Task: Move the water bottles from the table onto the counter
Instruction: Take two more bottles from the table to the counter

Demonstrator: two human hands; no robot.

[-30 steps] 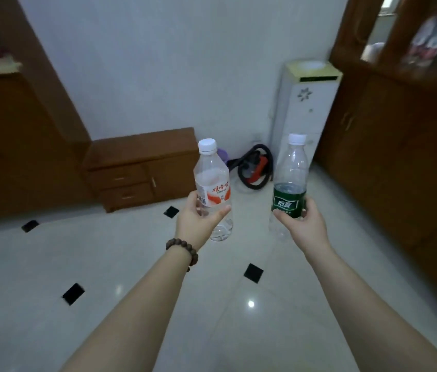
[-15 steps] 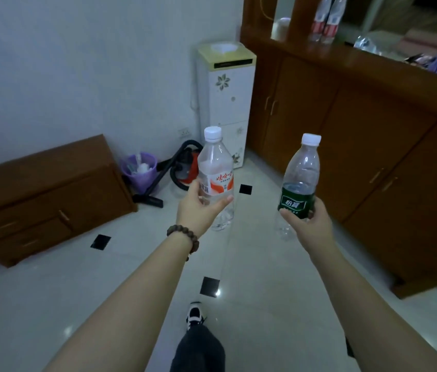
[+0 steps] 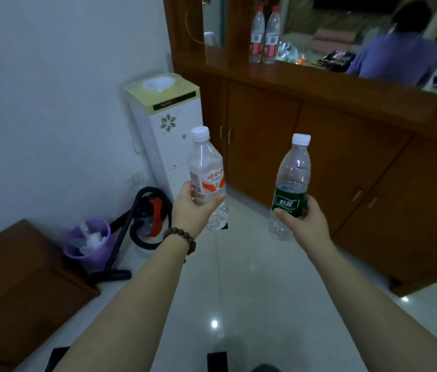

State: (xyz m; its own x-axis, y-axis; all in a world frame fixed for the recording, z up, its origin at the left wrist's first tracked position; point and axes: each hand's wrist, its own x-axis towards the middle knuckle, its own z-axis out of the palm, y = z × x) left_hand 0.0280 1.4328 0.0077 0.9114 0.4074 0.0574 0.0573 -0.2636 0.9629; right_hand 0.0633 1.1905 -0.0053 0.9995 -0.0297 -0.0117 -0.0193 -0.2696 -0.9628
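- Open white tiled floor (image 3: pixel 252 277) is seen between the hands and the brown wooden table (image 3: pixel 305 84).
- A clear red-labelled plastic bottle (image 3: pixel 206 173) is gripped upright by the left hand (image 3: pixel 193 210).
- A clear green-labelled plastic bottle (image 3: pixel 292 183), white-capped and tilted, is clasped by the right hand (image 3: pixel 303 224).

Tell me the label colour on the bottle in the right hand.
Dark green with white characters, on the bottle the right hand grips; head view.

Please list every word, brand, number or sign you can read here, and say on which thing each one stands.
"怡寶": green label of the bottle in the right hand.
Red brand characters on the bottle in the left hand: too blurred.
Red-label bottles on the counter: unreadable.
Water dispenser panel: unreadable.
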